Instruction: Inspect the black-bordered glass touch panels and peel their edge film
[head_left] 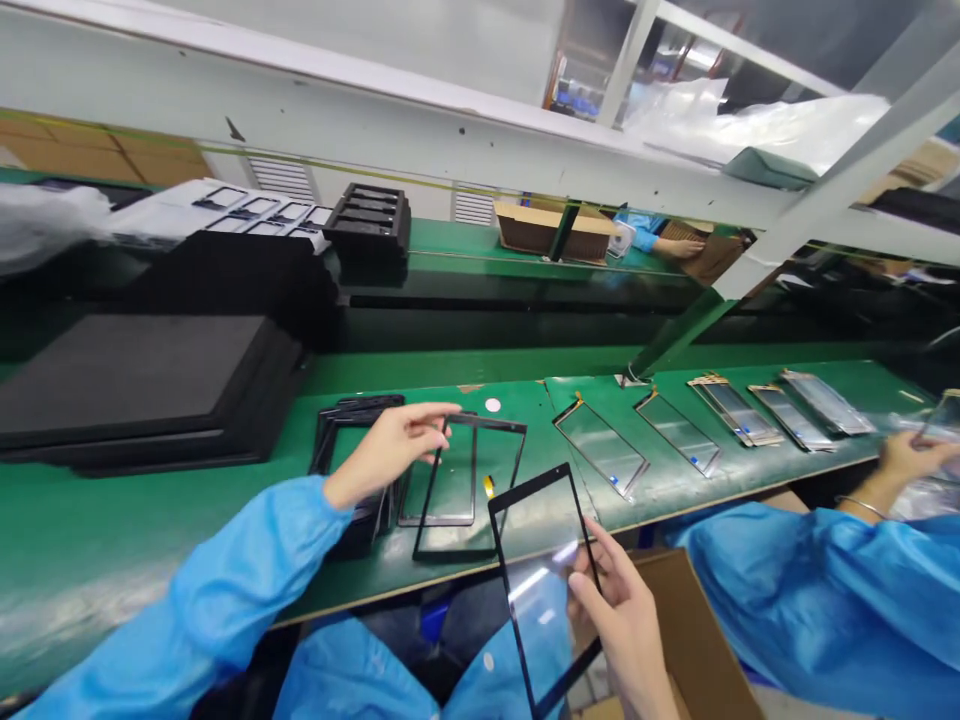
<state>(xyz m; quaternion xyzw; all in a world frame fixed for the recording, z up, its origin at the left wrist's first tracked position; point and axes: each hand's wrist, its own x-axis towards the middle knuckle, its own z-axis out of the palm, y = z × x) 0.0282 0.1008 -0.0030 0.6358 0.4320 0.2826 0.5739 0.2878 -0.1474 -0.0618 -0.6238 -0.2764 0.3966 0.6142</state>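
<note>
My left hand (412,440) pinches the upper left of a thin black rectangular frame (454,555), tilted just over the bench. Beneath it lies another panel or frame with a thin border (435,520); which of the two is unclear. My right hand (622,610) grips the right edge of a touch-screen glass panel (534,590) with a black border, held up before the bench edge. An orange flex tail (489,487) shows by its top left corner. Beside my left wrist sits a pile of black frames (360,410), partly hidden by the sleeve.
Glass panels (600,450) with orange tails lie to the right, then several panel stacks (735,410). Black sheets (135,370) are piled at left. A post (675,335) rises behind. At right, a co-worker's hand (911,460) holds a panel. A cardboard box (697,630) stands below.
</note>
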